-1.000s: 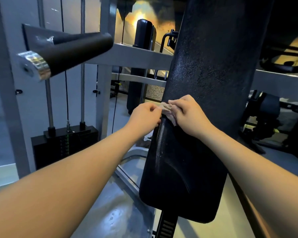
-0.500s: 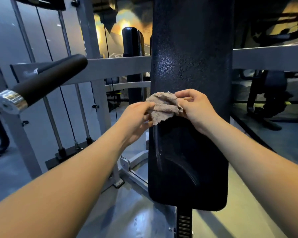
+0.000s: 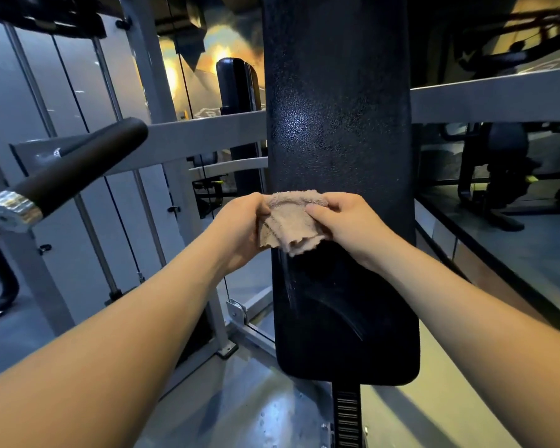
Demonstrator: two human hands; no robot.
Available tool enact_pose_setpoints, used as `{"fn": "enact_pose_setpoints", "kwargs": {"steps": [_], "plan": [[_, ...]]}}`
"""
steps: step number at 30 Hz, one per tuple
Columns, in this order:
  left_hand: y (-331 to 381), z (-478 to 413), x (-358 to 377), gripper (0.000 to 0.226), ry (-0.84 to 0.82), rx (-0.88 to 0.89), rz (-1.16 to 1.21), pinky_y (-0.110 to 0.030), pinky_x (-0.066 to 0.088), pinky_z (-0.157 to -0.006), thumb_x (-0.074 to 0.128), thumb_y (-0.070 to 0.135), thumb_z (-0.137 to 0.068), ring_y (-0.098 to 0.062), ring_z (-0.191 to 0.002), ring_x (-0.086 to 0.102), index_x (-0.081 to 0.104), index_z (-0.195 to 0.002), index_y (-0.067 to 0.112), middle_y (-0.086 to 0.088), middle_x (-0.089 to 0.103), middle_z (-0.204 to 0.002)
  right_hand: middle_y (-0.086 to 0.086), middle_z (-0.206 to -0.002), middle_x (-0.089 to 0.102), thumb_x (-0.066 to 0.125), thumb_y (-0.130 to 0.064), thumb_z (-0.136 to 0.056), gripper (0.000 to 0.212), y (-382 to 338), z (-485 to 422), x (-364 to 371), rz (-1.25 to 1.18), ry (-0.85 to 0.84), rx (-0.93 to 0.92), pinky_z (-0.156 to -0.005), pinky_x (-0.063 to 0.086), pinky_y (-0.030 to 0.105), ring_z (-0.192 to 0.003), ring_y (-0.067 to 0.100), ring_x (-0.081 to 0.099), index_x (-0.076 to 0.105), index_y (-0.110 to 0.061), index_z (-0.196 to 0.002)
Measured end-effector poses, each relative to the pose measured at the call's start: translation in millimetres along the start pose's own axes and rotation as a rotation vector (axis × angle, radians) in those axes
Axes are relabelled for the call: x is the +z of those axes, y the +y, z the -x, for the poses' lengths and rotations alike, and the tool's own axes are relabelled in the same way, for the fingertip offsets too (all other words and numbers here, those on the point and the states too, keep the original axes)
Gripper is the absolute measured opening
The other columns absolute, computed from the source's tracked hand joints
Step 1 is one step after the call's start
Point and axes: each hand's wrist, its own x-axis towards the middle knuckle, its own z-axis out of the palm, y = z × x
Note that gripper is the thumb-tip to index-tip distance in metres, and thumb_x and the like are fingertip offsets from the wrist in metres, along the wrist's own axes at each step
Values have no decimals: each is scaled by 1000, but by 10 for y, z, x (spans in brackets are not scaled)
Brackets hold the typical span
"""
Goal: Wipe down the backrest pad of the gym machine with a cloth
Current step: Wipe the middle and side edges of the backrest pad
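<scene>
The cloth (image 3: 288,223) is gripped by both hands: one edge is pinched by the left hand (image 3: 240,223), the other by the right hand (image 3: 349,221), with fingers curled. It is held bunched between them, just in front of the pad (image 3: 337,124); contact cannot be told. Shiny streaks are seen on the pad below the hands, so some wiping is judged done; the stretch above is judged left. A black grip (image 3: 78,169) juts out left of the left hand. A grey frame (image 3: 492,98) is seen beyond the hands, a glossy floor (image 3: 240,412) beneath.
</scene>
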Motion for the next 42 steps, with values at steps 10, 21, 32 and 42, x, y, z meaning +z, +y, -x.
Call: {"fn": "enact_pose_setpoints", "kwargs": {"steps": [10,21,32,42], "plan": [[-117,130,-134,28,-309,17,-303,-41,44,-94,63,9,-79,-24,-100,51,61,-106,2,-16,54,-104,6,-61,59,65,-1,-95,17,11,33,-72,-155,9,254,-45,39,24,-46,15,49,63,-18,-94],[-175,71,11,17,37,162,-115,-44,60,-83,55,1,-98,-27,-83,68,71,-99,-5,-23,74,-93,-2,-107,64,66,-22,-87,13,137,134,-23,221,235,-16,-81,47,19,-91,8,61,67,-25,-100],[-98,57,136,19,111,49,9,-30,57,-57,51,12,-102,-22,-63,67,66,-99,1,-18,71,-87,-6,-111,59,81,-51,-80,54,248,168,181,525,55,-348,-84,48,23,-100,7,57,59,-20,-118],[-27,54,-38,43,120,34,-29,-37,55,-83,33,45,-108,-28,-94,72,53,-124,11,-20,77,-91,0,-102,77,78,-17,-91,25,198,0,200,123,44,-11,-84,57,25,-93,10,73,65,-14,-112]]}}
